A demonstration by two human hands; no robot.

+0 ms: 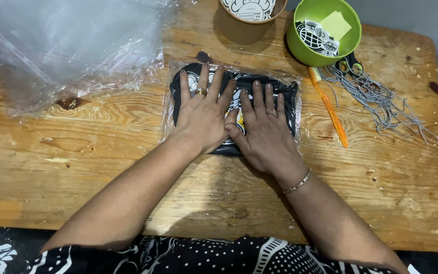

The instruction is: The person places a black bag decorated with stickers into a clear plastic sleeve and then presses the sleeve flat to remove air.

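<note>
Head view showed both hands pressed flat, fingers spread and gripping nothing, on a black pouch in a clear plastic sleeve (236, 109) lying mid-table on the wooden table (102, 167). I noted the left hand (202, 114) over the pouch's left half and the right hand (263, 129) over its right half, thumbs touching, with the pouch's long axis running left to right directly beneath both palms, neither hand nearer. Beside it lay an orange tool (329, 107), ball chains (376, 96), a green bowl (300, 48) and loose plastic bags (72, 45).
</note>
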